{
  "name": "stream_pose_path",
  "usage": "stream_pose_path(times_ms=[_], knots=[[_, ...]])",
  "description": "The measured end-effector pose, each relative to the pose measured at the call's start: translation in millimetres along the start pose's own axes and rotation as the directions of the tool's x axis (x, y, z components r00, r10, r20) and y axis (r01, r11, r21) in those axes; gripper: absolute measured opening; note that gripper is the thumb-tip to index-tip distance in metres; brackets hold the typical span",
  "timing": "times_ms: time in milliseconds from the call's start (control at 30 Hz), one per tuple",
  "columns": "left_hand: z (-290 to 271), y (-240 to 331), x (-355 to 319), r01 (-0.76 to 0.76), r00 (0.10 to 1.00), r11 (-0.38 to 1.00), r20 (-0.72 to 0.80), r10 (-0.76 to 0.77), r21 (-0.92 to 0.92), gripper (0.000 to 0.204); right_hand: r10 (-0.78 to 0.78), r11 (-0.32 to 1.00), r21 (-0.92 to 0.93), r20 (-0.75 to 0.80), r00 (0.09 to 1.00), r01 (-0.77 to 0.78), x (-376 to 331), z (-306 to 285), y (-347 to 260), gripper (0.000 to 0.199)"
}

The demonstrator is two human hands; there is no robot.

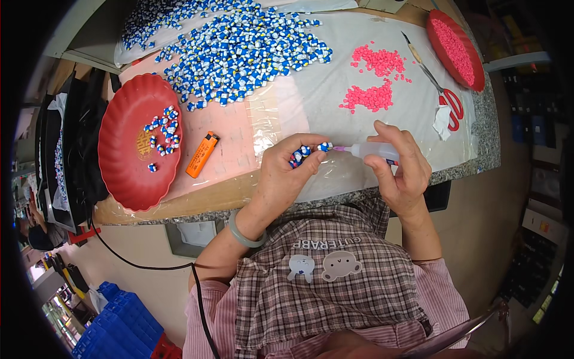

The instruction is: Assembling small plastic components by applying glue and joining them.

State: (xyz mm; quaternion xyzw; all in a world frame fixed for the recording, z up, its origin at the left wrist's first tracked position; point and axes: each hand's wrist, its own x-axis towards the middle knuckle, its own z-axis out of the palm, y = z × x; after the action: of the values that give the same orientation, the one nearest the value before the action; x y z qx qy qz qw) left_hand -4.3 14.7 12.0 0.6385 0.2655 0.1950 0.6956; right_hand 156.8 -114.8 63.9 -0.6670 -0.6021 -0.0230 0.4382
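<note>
My left hand is closed over a few small blue-and-white beads, pinching one bead between thumb and forefinger. In my right hand lies a translucent squeeze bottle with a thin pinkish nozzle. The nozzle points left, its tip at or very close to the pinched bead; I cannot tell if they touch. Beyond my hands, two loose patches of small pink pieces lie on the white sheet. A large heap of blue-and-white beads spreads over the far left.
A red scalloped tray with several beads stands at the left, beside an orange lighter. At right are red-handled scissors, a crumpled white paper, a pointed tool and a red dish of pink pieces. The granite table edge runs nearest me.
</note>
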Motion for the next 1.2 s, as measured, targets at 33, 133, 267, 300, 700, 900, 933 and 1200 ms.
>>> stream_pose_path(times_ms=[33,133,267,300,700,900,933,1200], knots=[[0.1,1.7,0.1,0.018,1.0,1.0,-0.003,-0.018,-0.005,0.022,-0.001,1.0,-0.002,0.0,1.0,0.001,-2.2,-1.5,2.3,0.042],[-1.3,8.9,-0.2,0.112,0.994,0.992,0.006,-0.111,-0.063,0.022,0.248,0.952,0.187,-0.002,0.969,-0.244,-8.2,-6.9,9.7,0.036],[-1.7,6.1,-1.6,0.118,0.993,0.989,-0.005,-0.119,-0.091,0.022,0.585,0.562,0.703,0.034,0.81,-0.436,-7.9,-4.1,28.9,0.03],[-1.6,6.3,-2.3,0.121,0.993,0.989,-0.007,-0.122,-0.084,0.02,0.586,0.512,0.754,0.042,0.809,-0.41,-7.8,-2.5,34.2,0.029],[-1.5,6.3,0.1,0.116,0.993,0.99,-0.006,-0.117,-0.084,0.019,0.308,0.948,-0.122,0.114,0.945,-0.294,9.6,17.5,57.4,0.026],[-1.6,6.2,0.1,0.105,0.994,0.991,-0.009,-0.107,-0.086,0.019,0.249,0.959,-0.194,0.216,0.944,-0.208,19.9,19.1,56.7,0.023],[-1.7,6.0,-0.1,0.101,0.995,0.991,-0.008,-0.102,-0.082,0.019,0.248,0.959,-0.193,0.219,0.944,-0.207,21.0,18.1,55.5,0.023],[-2.6,5.2,-0.1,0.094,0.996,0.992,0.0,-0.095,-0.079,0.019,0.414,0.903,-0.237,0.258,0.873,-0.358,16.7,4.9,58.4,0.018]])
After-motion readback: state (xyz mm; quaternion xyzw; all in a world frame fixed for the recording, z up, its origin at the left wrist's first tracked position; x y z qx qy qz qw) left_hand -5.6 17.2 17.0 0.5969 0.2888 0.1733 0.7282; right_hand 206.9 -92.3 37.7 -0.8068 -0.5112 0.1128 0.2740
